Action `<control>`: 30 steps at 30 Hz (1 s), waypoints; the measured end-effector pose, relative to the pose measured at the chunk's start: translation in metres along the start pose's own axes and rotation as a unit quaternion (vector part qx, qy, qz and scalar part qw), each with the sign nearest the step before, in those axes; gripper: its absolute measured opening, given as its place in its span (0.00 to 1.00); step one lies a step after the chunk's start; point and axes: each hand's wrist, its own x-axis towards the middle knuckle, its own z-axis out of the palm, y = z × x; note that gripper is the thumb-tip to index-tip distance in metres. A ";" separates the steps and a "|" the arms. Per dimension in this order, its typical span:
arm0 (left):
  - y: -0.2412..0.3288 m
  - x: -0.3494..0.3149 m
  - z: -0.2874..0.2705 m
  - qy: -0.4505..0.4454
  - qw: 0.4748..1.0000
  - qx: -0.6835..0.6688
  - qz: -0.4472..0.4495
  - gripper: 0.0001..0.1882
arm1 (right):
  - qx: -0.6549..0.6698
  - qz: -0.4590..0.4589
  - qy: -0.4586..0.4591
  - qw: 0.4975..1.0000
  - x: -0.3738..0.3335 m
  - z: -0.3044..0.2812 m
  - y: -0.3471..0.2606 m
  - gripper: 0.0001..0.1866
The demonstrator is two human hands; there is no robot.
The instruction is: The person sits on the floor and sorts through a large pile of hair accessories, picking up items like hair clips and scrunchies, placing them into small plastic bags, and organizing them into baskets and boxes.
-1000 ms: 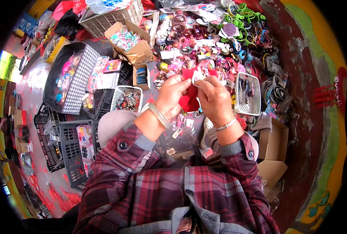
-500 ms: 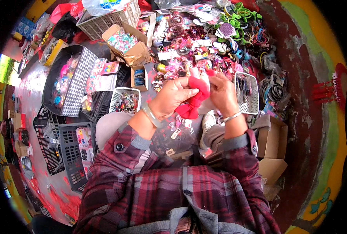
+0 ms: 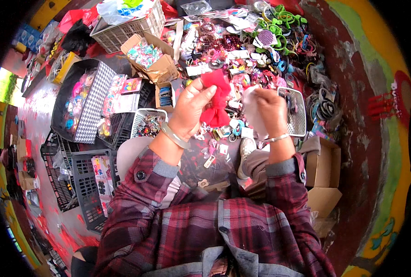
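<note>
My left hand (image 3: 190, 105) pinches a red fabric bow (image 3: 217, 99) between thumb and fingers, with its knotted part hanging low. A little to the right, my right hand (image 3: 269, 108) is closed on a thin white sheet (image 3: 252, 108); whether it is paper or plastic I cannot tell. The bow and the sheet are apart. Under both hands spreads a pile of hair accessories (image 3: 224, 55), mostly pink, red and white.
White baskets of small pieces (image 3: 166, 111) and accessories (image 3: 304, 127) stand on either side. Boxes include one of wrapped pieces (image 3: 166, 71) and an open carton (image 3: 323, 164). Black crates (image 3: 83, 184) lie left; green headbands (image 3: 284, 21) lie far right; a plastic crate (image 3: 118, 39) stands far left.
The white sheet has come away from the red bow. My left hand has moved slightly left and up with the bow, while my right hand has moved right with the sheet.
</note>
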 end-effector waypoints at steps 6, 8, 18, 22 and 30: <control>-0.023 0.006 -0.020 0.068 0.996 -0.053 0.028 0.10 | 0.328 0.090 -0.027 0.940 -0.010 -0.005 -0.045 0.15; -0.024 0.006 -0.006 0.105 0.990 -0.095 0.002 0.09 | 0.244 -0.042 -0.011 0.969 -0.012 0.008 -0.040 0.15; -0.027 0.008 -0.005 0.168 0.975 -0.138 -0.042 0.07 | -0.009 -0.174 -0.163 0.971 -0.038 0.049 -0.051 0.05; -0.023 0.009 -0.015 0.144 0.978 -0.152 -0.019 0.08 | -0.042 -0.135 -0.365 0.920 -0.017 0.001 -0.034 0.08; -0.035 0.012 0.001 0.144 0.959 -0.241 -0.043 0.09 | 0.058 -0.284 -0.096 0.952 -0.019 0.041 -0.034 0.12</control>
